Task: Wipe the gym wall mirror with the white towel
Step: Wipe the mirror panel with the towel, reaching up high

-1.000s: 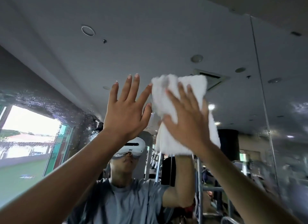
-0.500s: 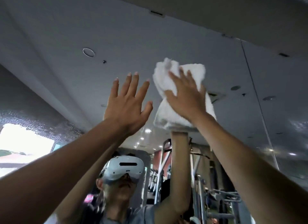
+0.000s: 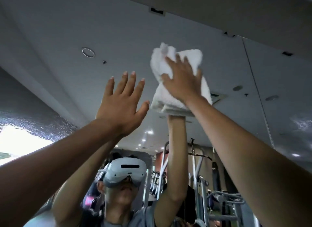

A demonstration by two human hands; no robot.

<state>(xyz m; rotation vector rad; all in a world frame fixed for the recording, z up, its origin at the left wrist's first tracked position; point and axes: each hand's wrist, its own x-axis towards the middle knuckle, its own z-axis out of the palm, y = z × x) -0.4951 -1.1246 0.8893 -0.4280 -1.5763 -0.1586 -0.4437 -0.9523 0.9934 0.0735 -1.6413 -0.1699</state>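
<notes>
Overhead, the right hand pressed flat-fingered on the white towel at 1 o'clock on the mirror, left hand splayed, empty, at the towel's 8 o'clock; ungripped, the bunched towel could probably slide off and drop.

Dim, grey and flat overall. Blown-out daylight flares at the left edge of the frame, and small ceiling spots glint at lower centre. The white towel is brightest at upper centre, its texture soft. Wide-angle distortion stretches both lower corners, and the lower-centre background is blurred
</notes>
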